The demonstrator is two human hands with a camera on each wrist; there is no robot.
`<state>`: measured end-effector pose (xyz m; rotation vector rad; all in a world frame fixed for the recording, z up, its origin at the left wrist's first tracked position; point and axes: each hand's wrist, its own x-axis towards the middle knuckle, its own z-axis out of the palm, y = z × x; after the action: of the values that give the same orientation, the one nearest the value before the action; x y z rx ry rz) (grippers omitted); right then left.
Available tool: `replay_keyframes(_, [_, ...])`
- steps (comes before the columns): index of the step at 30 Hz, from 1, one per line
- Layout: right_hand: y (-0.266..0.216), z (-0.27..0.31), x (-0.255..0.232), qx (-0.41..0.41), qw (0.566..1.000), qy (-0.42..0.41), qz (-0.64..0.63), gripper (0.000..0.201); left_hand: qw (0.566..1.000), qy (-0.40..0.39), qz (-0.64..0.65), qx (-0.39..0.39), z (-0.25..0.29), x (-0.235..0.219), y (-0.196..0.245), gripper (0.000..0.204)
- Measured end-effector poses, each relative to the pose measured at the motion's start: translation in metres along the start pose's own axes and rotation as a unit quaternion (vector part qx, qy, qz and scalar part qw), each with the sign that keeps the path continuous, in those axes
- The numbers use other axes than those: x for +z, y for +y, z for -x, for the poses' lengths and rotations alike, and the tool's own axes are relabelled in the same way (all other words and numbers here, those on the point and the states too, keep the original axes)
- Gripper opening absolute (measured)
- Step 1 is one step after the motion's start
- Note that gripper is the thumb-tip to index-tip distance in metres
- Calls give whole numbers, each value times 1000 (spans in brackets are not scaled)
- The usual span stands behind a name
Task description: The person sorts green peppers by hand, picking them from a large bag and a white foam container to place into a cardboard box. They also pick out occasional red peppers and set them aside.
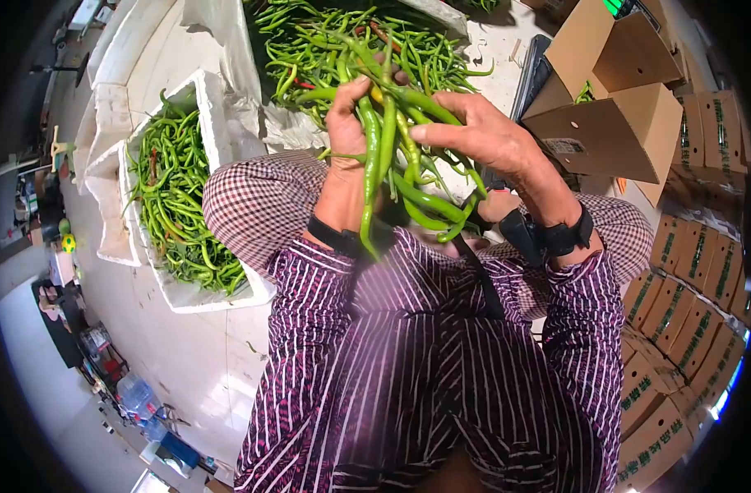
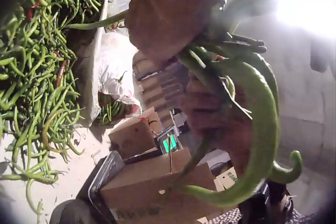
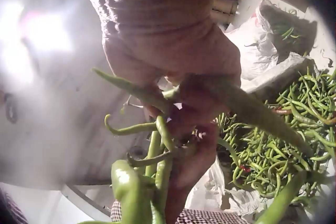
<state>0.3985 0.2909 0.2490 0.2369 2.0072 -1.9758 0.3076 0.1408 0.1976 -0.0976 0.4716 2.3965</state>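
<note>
A bunch of long green chili peppers [image 1: 379, 140] hangs between both hands above the lap. My left hand [image 1: 346, 123] grips the bunch from its left side, thumb up against the peppers. From the right, my right hand [image 1: 499, 140] holds peppers too, its thumb across them and the other fingers partly hidden behind. In the left wrist view a big curved pepper [image 2: 257, 124] dangles below the left hand [image 2: 173, 14]. Several peppers [image 3: 163, 150] stick out under the right hand [image 3: 173, 50] in the right wrist view.
Ahead lies a large heap of green peppers [image 1: 416, 57] with a few red ones. A white foam box [image 1: 215, 123] full of peppers stands at left. At right are an open cardboard box [image 1: 605, 131] and stacked cartons [image 1: 696, 287]. Checkered knees [image 1: 256, 193] flank the hands.
</note>
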Motion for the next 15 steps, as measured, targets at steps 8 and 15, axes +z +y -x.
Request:
replay_keyframes(8, [-15,28,19,-136,977,142,-80,34,995,97,-28,-27,5,-15,-17,32])
replay_keyframes(15, [28,-7,5,25,996,88,-16,53,981,118,-147,38,8,-15,-37,23])
